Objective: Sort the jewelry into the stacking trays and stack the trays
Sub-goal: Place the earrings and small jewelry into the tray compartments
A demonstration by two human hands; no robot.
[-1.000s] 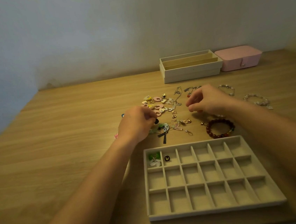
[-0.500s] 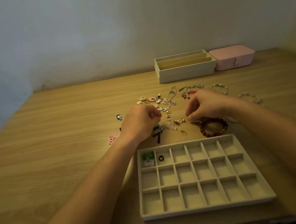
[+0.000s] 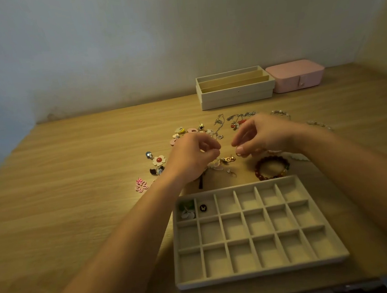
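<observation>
Right hand (image 3: 262, 136) pinches ring (image 3: 238, 153); left hand (image 3: 192, 157) curled

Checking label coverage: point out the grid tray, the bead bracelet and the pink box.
grid tray (image 3: 261, 274): head view, on its front wall.
bead bracelet (image 3: 272, 176): head view, on the beads of its near side.
pink box (image 3: 296, 73): head view, on its lid.
</observation>
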